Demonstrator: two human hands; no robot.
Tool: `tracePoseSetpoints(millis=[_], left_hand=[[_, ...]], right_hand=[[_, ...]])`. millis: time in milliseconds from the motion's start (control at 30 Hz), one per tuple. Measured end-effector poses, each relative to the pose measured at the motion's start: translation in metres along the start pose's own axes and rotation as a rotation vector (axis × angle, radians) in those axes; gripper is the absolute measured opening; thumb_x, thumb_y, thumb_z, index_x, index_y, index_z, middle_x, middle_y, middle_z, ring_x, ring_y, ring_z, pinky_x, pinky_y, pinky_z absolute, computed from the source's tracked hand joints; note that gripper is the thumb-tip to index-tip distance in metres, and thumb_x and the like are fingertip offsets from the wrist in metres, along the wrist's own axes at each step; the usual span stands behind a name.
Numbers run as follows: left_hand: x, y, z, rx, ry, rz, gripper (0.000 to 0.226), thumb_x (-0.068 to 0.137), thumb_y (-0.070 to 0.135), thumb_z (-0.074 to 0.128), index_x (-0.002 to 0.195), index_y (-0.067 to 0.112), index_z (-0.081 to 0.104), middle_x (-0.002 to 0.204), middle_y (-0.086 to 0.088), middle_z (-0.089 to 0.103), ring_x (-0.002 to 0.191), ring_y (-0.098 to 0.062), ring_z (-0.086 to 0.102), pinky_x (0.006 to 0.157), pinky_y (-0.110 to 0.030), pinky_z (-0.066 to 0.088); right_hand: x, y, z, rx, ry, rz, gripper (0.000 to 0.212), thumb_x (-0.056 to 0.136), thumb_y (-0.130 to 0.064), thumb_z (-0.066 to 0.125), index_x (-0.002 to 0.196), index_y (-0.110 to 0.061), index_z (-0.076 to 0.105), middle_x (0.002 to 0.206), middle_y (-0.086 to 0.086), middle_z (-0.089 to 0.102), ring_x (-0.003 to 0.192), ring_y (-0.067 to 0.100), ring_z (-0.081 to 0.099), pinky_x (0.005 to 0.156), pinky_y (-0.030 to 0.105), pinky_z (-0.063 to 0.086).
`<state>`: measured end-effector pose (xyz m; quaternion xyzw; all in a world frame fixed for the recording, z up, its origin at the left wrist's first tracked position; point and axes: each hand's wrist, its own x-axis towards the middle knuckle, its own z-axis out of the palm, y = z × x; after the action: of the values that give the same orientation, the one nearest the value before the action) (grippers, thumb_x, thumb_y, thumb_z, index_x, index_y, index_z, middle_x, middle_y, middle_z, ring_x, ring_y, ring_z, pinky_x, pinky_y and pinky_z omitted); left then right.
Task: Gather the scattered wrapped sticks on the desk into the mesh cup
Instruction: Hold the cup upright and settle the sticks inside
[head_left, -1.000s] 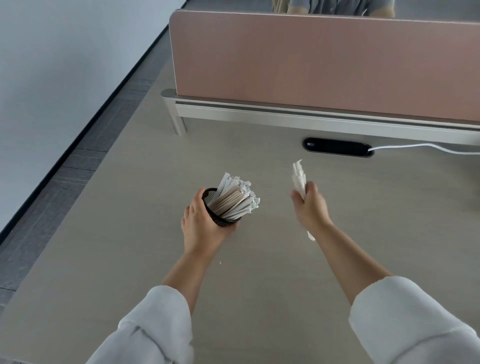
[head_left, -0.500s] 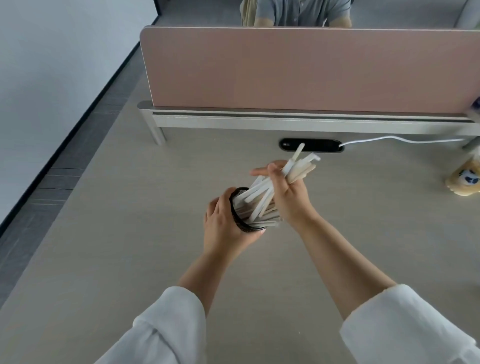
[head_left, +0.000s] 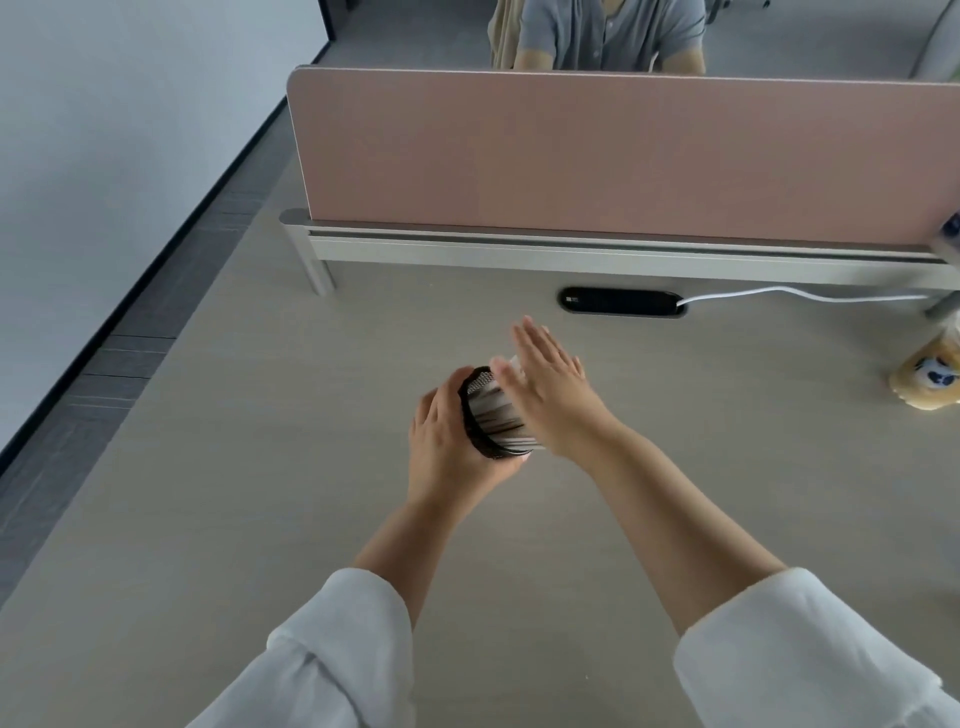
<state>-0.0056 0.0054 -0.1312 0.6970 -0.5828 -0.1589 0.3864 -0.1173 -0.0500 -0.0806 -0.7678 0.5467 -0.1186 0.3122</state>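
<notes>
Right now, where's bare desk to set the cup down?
Bare: left of the left hand, out to the desk edge; also between the forearms and the bag. Crowded: around the cup, under the right hand.

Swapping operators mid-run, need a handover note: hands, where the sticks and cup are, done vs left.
Left hand: wrapped around the black wire-mesh cup, holding it tilted toward the right.
Right hand: open and flat, palm against the ends of the white paper-wrapped sticks jutting from the cup's mouth; it grips nothing.
Done: the sticks in view are all in the cup; none lie loose on the visible light wood desk.
Left: push the ends in if needed, set the cup upright, check desk areas out of view.
</notes>
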Motion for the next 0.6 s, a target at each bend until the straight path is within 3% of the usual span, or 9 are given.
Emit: tracePoseSetpoints(millis=[67,133,200,267,300,333,400,500,600], left_hand=[[0.0,-0.003,0.0,0.013,0.011,0.0,0.091,0.043,0.033,0.086,0.122,0.016,0.044,0.117,0.002,0.06,0.111,-0.028,0.051,0.094,-0.038,0.042],[0.001,-0.003,0.0,0.033,-0.001,-0.002,0.092,0.043,0.033,0.086,0.123,0.016,0.043,0.117,0.002,0.059,0.112,-0.027,0.05,0.094,-0.039,0.042],[0.003,-0.002,-0.001,0.018,0.004,-0.029,0.089,0.044,0.029,0.085,0.122,0.016,0.044,0.117,0.002,0.059,0.113,-0.028,0.049,0.095,-0.039,0.041],[0.006,0.0,-0.005,-0.04,0.031,-0.098,0.083,0.047,0.025,0.085,0.12,0.019,0.045,0.114,0.005,0.059,0.113,-0.026,0.046,0.096,-0.036,0.039],[0.008,0.0,-0.008,-0.07,0.048,-0.159,0.082,0.048,0.026,0.085,0.119,0.024,0.044,0.11,0.012,0.057,0.112,-0.023,0.043,0.095,-0.033,0.039],[0.011,-0.002,-0.011,-0.104,0.061,-0.22,0.081,0.048,0.028,0.084,0.118,0.029,0.043,0.103,0.021,0.054,0.11,-0.019,0.041,0.092,-0.03,0.038],[0.015,-0.011,-0.015,-0.229,0.067,-0.313,0.084,0.046,0.035,0.084,0.117,0.037,0.039,0.097,0.029,0.049,0.107,-0.013,0.038,0.089,-0.027,0.037],[0.019,-0.023,-0.018,-0.471,-0.01,-0.385,0.094,0.04,0.044,0.081,0.122,0.037,0.037,0.123,0.008,0.048,0.116,-0.011,0.046,0.099,-0.033,0.041],[0.023,-0.035,-0.033,-0.629,-0.221,-0.37,0.093,0.056,0.021,0.076,0.136,0.026,0.028,0.136,0.005,0.043,0.127,-0.012,0.042,0.107,-0.033,0.035]], right_hand=[[0.005,0.004,-0.003,0.067,0.098,0.035,0.066,0.097,-0.048,0.022,0.15,-0.022,-0.006,0.161,-0.004,-0.01,0.148,0.012,-0.012,0.12,0.045,-0.006],[0.008,0.002,-0.002,0.089,0.02,0.011,0.065,0.096,-0.051,0.02,0.15,-0.025,-0.006,0.161,-0.005,-0.008,0.148,0.012,-0.008,0.12,0.045,-0.005],[0.009,-0.001,-0.002,0.385,-0.01,-0.005,0.064,0.095,-0.052,0.024,0.151,-0.026,0.007,0.161,-0.005,0.008,0.144,0.011,0.014,0.118,0.036,0.008],[0.017,0.006,-0.007,0.792,0.203,0.07,0.052,0.098,-0.039,0.03,0.147,-0.023,0.027,0.153,-0.006,0.031,0.127,0.005,0.033,0.106,0.021,0.02],[0.021,0.018,-0.01,0.861,0.305,0.117,0.044,0.099,-0.025,0.033,0.143,-0.019,0.037,0.144,-0.004,0.042,0.122,0.007,0.04,0.099,0.018,0.027],[0.024,0.032,-0.013,0.792,0.329,0.157,0.042,0.097,-0.012,0.036,0.138,-0.016,0.043,0.134,-0.002,0.05,0.113,0.01,0.045,0.089,0.019,0.035],[0.029,0.05,-0.008,0.49,0.096,0.208,0.047,0.09,0.001,0.04,0.133,-0.015,0.047,0.127,0.0,0.055,0.101,0.014,0.049,0.076,0.023,0.041],[0.026,0.04,0.018,0.274,-0.366,-0.024,0.07,0.081,-0.006,0.068,0.141,-0.021,0.036,0.126,-0.01,0.051,0.102,0.01,0.052,0.081,0.021,0.046],[0.027,0.029,0.032,0.373,-0.192,-0.079,0.074,0.068,-0.018,0.082,0.132,-0.024,0.046,0.106,-0.017,0.058,0.096,0.006,0.057,0.085,0.026,0.052]])
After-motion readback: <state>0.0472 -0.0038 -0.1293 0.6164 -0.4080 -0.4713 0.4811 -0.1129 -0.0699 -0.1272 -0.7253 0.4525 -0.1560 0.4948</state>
